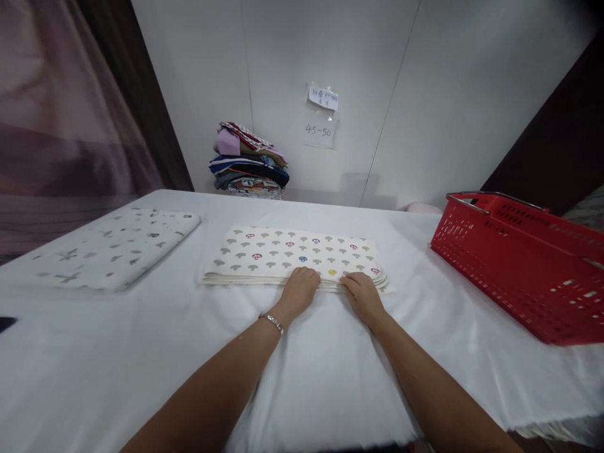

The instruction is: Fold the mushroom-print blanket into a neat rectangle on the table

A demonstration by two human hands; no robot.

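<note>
A folded cream cloth (278, 248) printed with grey, red, blue and yellow mushrooms lies as a long flat rectangle in the middle of the table. Its near edge shows several stacked layers. My left hand (302, 288), with a bracelet on the wrist, is closed on that near edge just left of its middle. A short way to the right, my right hand (362, 292) has its fingers curled on the same edge. The thumbs and the undersides of the fingers are partly hidden.
A white patterned folded cloth (113, 248) lies at the left on the white-covered table (155, 365). A red plastic basket (519, 270) stands at the right. Behind the far edge rises a pile of folded fabrics (250, 160); paper notes (321, 116) hang on the wall.
</note>
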